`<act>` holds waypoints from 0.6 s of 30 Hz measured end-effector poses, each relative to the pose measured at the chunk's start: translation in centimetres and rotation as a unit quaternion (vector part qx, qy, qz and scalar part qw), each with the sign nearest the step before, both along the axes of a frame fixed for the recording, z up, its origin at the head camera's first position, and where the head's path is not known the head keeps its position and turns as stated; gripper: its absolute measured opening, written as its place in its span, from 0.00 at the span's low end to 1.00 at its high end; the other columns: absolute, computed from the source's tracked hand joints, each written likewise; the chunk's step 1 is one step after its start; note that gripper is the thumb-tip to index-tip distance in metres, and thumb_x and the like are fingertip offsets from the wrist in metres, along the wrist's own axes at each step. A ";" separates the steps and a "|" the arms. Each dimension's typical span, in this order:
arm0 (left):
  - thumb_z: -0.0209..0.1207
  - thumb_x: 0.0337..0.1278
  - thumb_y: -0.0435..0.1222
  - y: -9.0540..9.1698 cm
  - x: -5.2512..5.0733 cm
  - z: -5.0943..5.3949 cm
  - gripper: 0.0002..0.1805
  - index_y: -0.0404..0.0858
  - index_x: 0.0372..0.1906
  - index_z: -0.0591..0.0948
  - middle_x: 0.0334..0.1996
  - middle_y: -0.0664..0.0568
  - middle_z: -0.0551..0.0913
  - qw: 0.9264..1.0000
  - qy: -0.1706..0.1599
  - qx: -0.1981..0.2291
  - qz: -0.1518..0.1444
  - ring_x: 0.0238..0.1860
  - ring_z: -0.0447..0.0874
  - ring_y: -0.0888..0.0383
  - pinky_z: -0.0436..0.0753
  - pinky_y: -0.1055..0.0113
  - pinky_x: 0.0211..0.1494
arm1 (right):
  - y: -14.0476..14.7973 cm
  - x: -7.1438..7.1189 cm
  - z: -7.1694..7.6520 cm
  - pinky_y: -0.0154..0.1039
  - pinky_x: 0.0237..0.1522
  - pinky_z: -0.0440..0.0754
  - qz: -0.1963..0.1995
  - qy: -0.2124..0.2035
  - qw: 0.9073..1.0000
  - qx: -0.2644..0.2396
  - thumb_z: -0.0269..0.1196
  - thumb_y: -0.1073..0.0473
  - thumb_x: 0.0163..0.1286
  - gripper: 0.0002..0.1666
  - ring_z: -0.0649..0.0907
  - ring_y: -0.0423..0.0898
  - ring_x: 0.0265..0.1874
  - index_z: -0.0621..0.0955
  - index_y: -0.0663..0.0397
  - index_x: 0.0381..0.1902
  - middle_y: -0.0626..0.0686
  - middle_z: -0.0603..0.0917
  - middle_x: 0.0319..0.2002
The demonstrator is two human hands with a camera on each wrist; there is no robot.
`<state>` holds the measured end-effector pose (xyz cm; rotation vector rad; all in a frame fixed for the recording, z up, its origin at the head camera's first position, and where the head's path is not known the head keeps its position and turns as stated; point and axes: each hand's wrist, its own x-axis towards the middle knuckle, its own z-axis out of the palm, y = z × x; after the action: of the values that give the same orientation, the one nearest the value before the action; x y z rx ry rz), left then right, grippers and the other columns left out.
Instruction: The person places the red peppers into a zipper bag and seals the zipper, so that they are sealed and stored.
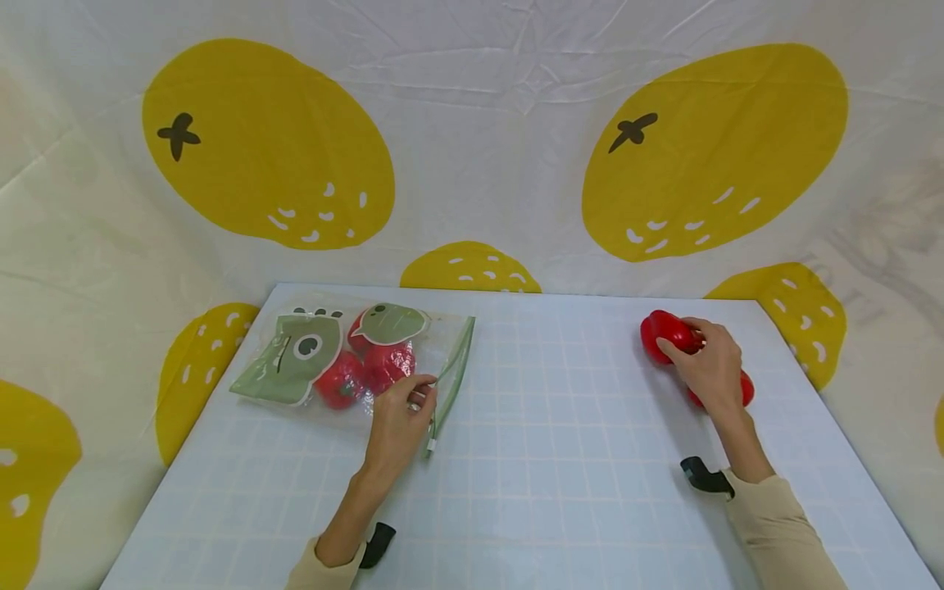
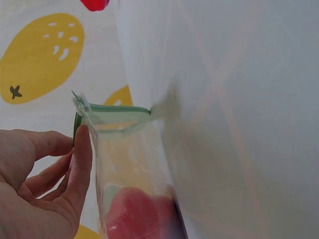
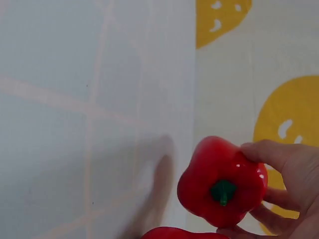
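Observation:
A clear zip bag (image 1: 450, 328) with a green slider edge and a green cartoon dinosaur print lies at the left of the table. Several red peppers (image 1: 341, 382) show through its plastic. My left hand (image 1: 401, 422) pinches the bag's mouth edge between thumb and fingers; the left wrist view shows the green-rimmed opening (image 2: 124, 108) spread apart. Over at the right, my right hand (image 1: 711, 365) grips a red bell pepper (image 3: 219, 181) with a green stem. Another red pepper (image 1: 747, 388) sits beneath that hand, partly hidden by it.
The table (image 1: 546, 459) has a pale blue, grid-patterned surface. Behind and beside it hangs a white cloth (image 1: 487, 164) printed with large yellow fruit. Each wrist carries a black strap-like device (image 1: 705, 477).

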<state>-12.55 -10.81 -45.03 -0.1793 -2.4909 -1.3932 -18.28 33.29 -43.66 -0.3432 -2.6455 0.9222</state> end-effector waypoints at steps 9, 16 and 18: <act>0.69 0.60 0.27 -0.1 0.1 0.0 0.11 0.31 0.48 0.87 0.36 0.44 0.88 1.000 -0.003 0.005 0.000 0.33 0.87 0.53 0.86 0.73 0.34 | -1.6 0.4 0.4 0.68 0.58 0.78 0.018 -0.013 0.997 -0.069 0.68 0.46 0.71 0.39 0.72 0.66 0.64 0.71 0.60 0.72 0.67 0.73 0.68; 0.68 0.61 0.27 -0.1 0.1 -0.1 0.11 0.30 0.48 0.87 0.36 0.44 0.88 1.000 -0.001 0.005 -0.002 0.33 0.87 0.53 0.86 0.73 0.34 | -3.1 0.5 0.6 0.63 0.60 0.79 0.026 -0.034 0.992 -0.120 0.69 0.44 0.70 0.41 0.73 0.63 0.66 0.71 0.56 0.73 0.64 0.74 0.69; 0.69 0.61 0.27 -0.1 0.1 -0.1 0.11 0.30 0.48 0.87 0.37 0.44 0.88 1.000 -0.004 0.005 0.000 0.33 0.87 0.53 0.86 0.73 0.35 | -3.7 0.6 0.6 0.61 0.61 0.79 0.029 -0.033 0.991 -0.129 0.69 0.44 0.69 0.41 0.73 0.62 0.66 0.72 0.56 0.73 0.63 0.74 0.69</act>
<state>-12.41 -10.87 -45.15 -0.1731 -2.4903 -1.4085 -17.73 29.62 -43.05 -0.3644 -2.6102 1.2987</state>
